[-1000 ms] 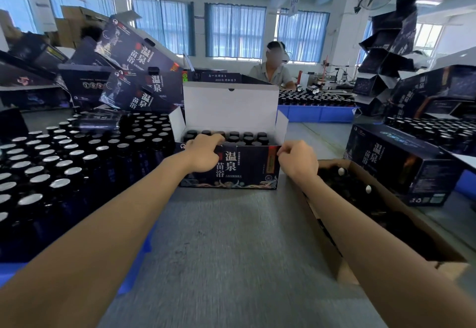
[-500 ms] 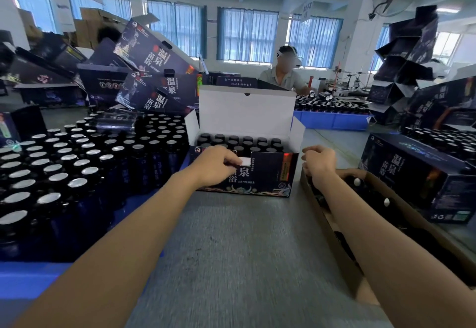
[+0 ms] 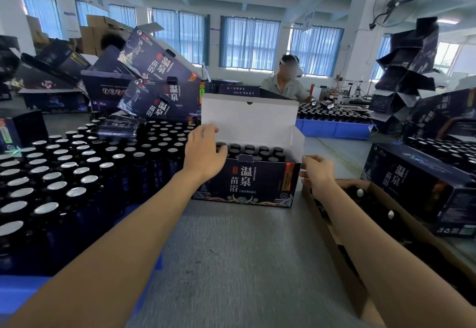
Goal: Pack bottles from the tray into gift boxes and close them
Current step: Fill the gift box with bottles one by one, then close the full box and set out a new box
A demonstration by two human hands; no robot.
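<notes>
A dark blue gift box stands open in the middle of the grey table, its white lid upright. Several black-capped bottles fill it. My left hand is at the box's left end with relaxed fingers spread over the top corner, hiding the left side flap. My right hand rests against the box's right end, fingers loosely curled, holding nothing. The right side flap stands up. To the left, a blue tray holds several dark bottles with silver caps.
An open cardboard carton lies at my right arm, with a closed gift box beyond it. Empty gift boxes are piled at the back left and back right. A person sits across the table behind another blue tray.
My left hand rose from the box's front wall to its top left corner, covering the left flap. My right hand slid off the front edge to the box's right end.
</notes>
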